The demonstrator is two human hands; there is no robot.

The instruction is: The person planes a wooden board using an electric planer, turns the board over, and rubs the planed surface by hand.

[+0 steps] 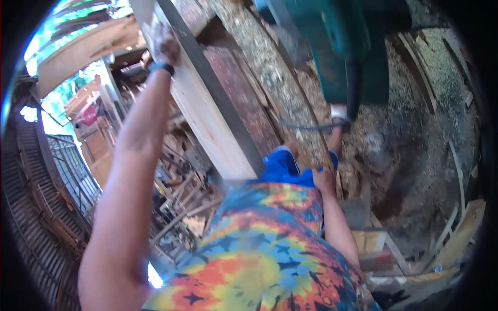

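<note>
My left hand (pixel 166 45) reaches far forward, a dark band at its wrist. It lies against the pale face of a long squared wooden beam (pixel 207 124), with its fingers stretched along the wood and slightly blurred. The beam's near end comes up to my waist. My right hand (pixel 324 181) is low by my hip, its fingers curled at the near end of a narrow, sawdust-covered plank (pixel 295 98); some fingertips are hidden. Above that plank, close to the camera, looms a green power tool (pixel 350 52) with a dark cord (pixel 311 126). Its exact kind is unclear.
Sawdust and shavings cover the ground (pixel 394 150) at right. Offcuts (pixel 461 233) lie at lower right, and a heap of scrap wood (pixel 181 186) lies left of the beam. Corrugated metal sheeting (pixel 31 207) and a metal gate (pixel 72 166) stand at far left.
</note>
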